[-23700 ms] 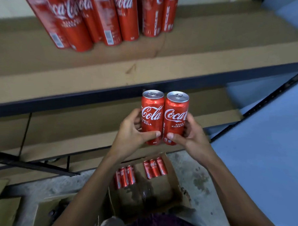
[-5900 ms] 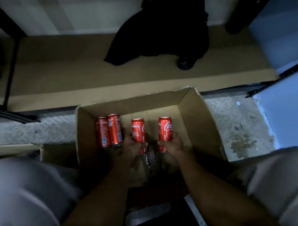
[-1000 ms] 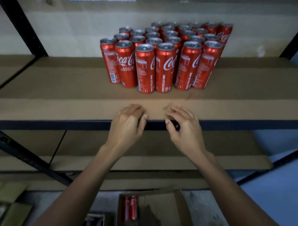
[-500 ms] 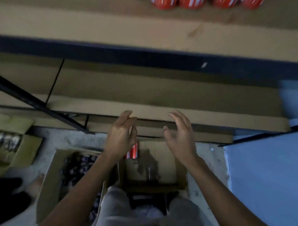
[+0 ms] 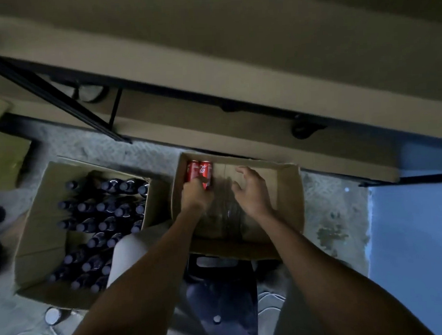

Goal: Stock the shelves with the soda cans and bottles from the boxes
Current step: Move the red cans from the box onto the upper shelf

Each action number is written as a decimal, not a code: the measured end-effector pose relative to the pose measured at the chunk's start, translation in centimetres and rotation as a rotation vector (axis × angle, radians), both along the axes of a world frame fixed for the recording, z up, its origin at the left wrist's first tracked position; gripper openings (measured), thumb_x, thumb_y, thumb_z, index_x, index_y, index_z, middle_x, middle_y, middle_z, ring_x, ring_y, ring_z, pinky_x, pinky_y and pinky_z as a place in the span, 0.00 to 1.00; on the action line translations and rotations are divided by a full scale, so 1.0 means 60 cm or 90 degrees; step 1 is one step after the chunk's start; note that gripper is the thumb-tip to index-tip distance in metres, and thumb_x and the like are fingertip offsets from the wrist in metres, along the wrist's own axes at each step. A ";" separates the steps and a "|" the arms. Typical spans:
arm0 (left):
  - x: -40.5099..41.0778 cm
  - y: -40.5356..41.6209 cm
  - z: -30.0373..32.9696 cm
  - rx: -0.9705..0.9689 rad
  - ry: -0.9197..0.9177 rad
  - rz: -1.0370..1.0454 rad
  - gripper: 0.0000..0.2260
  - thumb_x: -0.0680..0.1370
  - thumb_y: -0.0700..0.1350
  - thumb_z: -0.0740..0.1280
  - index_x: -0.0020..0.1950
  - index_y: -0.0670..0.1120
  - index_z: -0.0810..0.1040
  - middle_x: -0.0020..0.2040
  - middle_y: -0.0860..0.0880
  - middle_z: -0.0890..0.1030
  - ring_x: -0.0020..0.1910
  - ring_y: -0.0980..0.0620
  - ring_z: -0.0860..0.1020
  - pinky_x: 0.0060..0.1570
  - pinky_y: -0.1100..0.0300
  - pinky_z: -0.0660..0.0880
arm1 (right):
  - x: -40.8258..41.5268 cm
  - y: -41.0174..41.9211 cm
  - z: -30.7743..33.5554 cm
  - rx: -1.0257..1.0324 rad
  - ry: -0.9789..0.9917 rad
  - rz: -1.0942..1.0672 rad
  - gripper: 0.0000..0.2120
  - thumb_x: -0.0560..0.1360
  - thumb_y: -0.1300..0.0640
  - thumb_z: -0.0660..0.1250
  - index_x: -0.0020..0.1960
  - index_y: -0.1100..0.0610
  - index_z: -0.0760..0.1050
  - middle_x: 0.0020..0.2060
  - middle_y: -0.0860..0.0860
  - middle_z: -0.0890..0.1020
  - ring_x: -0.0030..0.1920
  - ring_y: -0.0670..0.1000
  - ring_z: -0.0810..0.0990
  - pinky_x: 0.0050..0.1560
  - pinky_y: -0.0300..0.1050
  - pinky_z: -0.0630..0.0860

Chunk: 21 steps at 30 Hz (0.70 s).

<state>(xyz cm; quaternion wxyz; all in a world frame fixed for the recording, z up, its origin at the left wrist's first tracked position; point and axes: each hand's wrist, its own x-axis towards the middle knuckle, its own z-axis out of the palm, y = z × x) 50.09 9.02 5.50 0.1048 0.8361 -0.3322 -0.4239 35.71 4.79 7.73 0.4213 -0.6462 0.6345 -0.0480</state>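
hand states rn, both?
Left hand: closing on the red soda cans in the cardboard box; a firm grip cannot be told.
Right hand: open, empty, over the box.

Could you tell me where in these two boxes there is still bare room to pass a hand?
The can box is bare right of the two red cans in its far left corner; the right hand hovers there, open. The left hand is at the cans. The bottle box is crowded.
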 end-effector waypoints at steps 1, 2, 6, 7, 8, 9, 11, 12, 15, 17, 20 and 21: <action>-0.004 0.000 -0.040 0.016 0.011 0.024 0.16 0.74 0.46 0.70 0.59 0.42 0.80 0.54 0.40 0.82 0.54 0.40 0.80 0.56 0.52 0.77 | 0.003 0.000 -0.038 0.016 0.000 -0.019 0.21 0.77 0.58 0.68 0.69 0.54 0.72 0.65 0.50 0.77 0.65 0.49 0.75 0.63 0.40 0.72; -0.006 -0.001 -0.076 0.027 0.019 0.048 0.16 0.74 0.45 0.69 0.61 0.41 0.79 0.56 0.39 0.81 0.56 0.40 0.80 0.58 0.51 0.76 | 0.005 0.001 -0.074 0.030 0.001 -0.038 0.21 0.77 0.58 0.68 0.69 0.54 0.72 0.65 0.50 0.77 0.66 0.50 0.75 0.62 0.40 0.72; -0.008 -0.010 -0.207 0.054 0.037 0.110 0.21 0.74 0.45 0.72 0.65 0.40 0.76 0.61 0.39 0.79 0.61 0.40 0.77 0.62 0.50 0.74 | 0.013 0.001 -0.213 0.079 0.004 -0.083 0.21 0.78 0.58 0.68 0.70 0.54 0.71 0.64 0.52 0.78 0.63 0.51 0.77 0.54 0.36 0.70; -0.006 -0.011 -0.237 0.060 0.036 0.121 0.21 0.74 0.45 0.72 0.65 0.39 0.75 0.61 0.38 0.79 0.61 0.39 0.77 0.61 0.50 0.74 | 0.017 0.002 -0.246 0.090 0.002 -0.085 0.21 0.77 0.58 0.68 0.69 0.54 0.72 0.63 0.52 0.79 0.62 0.51 0.78 0.53 0.37 0.71; -0.003 -0.013 -0.265 0.064 0.031 0.130 0.22 0.74 0.45 0.72 0.65 0.39 0.75 0.62 0.38 0.79 0.61 0.39 0.77 0.61 0.50 0.74 | 0.020 0.001 -0.278 0.101 -0.001 -0.088 0.20 0.77 0.58 0.68 0.69 0.54 0.72 0.62 0.52 0.79 0.61 0.51 0.78 0.54 0.38 0.72; 0.000 -0.014 -0.293 0.068 0.029 0.136 0.22 0.74 0.45 0.72 0.66 0.39 0.75 0.62 0.38 0.78 0.61 0.39 0.77 0.61 0.50 0.74 | 0.023 0.000 -0.310 0.113 -0.007 -0.092 0.20 0.77 0.58 0.68 0.69 0.54 0.72 0.61 0.52 0.80 0.61 0.51 0.78 0.56 0.40 0.74; 0.007 -0.017 -0.344 0.071 0.028 0.132 0.23 0.75 0.45 0.71 0.68 0.39 0.73 0.64 0.38 0.77 0.64 0.39 0.75 0.64 0.48 0.72 | 0.032 -0.002 -0.366 0.137 -0.019 -0.105 0.20 0.77 0.59 0.67 0.69 0.54 0.72 0.62 0.52 0.79 0.62 0.52 0.77 0.62 0.46 0.75; 0.009 -0.020 -0.365 0.072 0.025 0.125 0.24 0.75 0.45 0.71 0.69 0.40 0.72 0.65 0.39 0.76 0.65 0.39 0.74 0.66 0.48 0.71 | 0.037 -0.004 -0.391 0.152 -0.029 -0.113 0.20 0.77 0.60 0.67 0.69 0.54 0.72 0.63 0.52 0.78 0.64 0.52 0.77 0.63 0.47 0.74; 0.016 -0.034 -0.422 0.081 0.011 0.115 0.24 0.76 0.45 0.71 0.70 0.41 0.70 0.67 0.40 0.74 0.66 0.39 0.73 0.66 0.47 0.69 | 0.056 -0.009 -0.464 0.204 -0.060 -0.145 0.18 0.78 0.61 0.65 0.68 0.55 0.72 0.64 0.53 0.77 0.64 0.51 0.75 0.61 0.42 0.71; 0.025 -0.044 -0.453 0.080 -0.004 0.127 0.26 0.76 0.45 0.70 0.72 0.41 0.67 0.67 0.38 0.74 0.66 0.38 0.72 0.66 0.47 0.69 | 0.072 -0.011 -0.510 0.251 -0.090 -0.169 0.18 0.78 0.63 0.65 0.68 0.57 0.72 0.65 0.53 0.77 0.64 0.52 0.75 0.57 0.37 0.68; 0.046 -0.052 -0.497 0.080 -0.009 0.180 0.28 0.75 0.43 0.70 0.72 0.39 0.65 0.68 0.36 0.72 0.67 0.36 0.71 0.66 0.47 0.67 | 0.087 -0.013 -0.566 0.321 -0.129 -0.176 0.18 0.80 0.61 0.64 0.69 0.57 0.71 0.66 0.53 0.76 0.65 0.52 0.74 0.57 0.39 0.68; 0.051 -0.053 -0.509 0.077 -0.010 0.205 0.27 0.75 0.42 0.70 0.71 0.38 0.66 0.68 0.36 0.72 0.67 0.37 0.71 0.66 0.47 0.68 | 0.091 -0.014 -0.580 0.346 -0.147 -0.186 0.19 0.80 0.59 0.64 0.70 0.55 0.70 0.66 0.53 0.76 0.64 0.52 0.75 0.59 0.42 0.70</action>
